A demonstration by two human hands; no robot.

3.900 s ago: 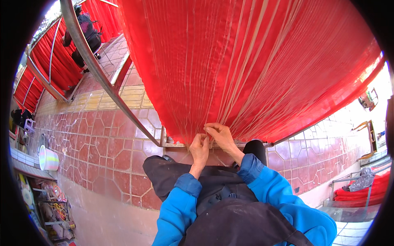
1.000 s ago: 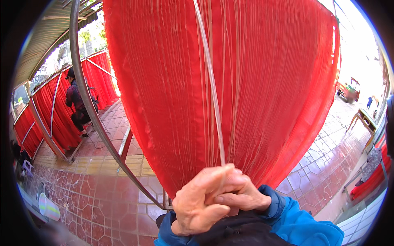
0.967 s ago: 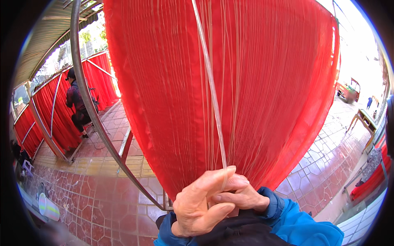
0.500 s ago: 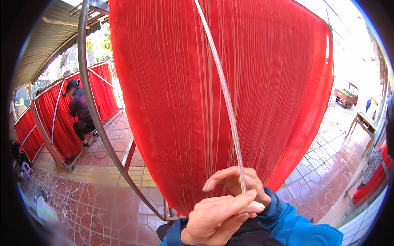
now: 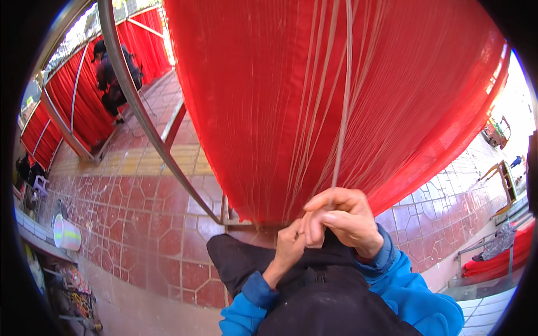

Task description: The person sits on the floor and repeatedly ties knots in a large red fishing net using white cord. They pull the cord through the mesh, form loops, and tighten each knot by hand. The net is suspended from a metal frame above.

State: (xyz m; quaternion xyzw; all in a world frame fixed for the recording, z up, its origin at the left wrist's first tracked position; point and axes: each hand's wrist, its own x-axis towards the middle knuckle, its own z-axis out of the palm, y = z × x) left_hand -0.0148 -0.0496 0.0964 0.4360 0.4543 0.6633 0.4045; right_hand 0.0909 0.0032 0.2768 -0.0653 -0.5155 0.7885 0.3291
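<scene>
One pale strand slants up, away from the right hand curled around it; left hand pinched, hold unclear.

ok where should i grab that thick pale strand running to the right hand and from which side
Probably pinch the pale strand just above the right hand, across its width, coming from the person's side. It is long, thin and nearly straight there, running in front of the red cloth, so that side looks open.
</scene>
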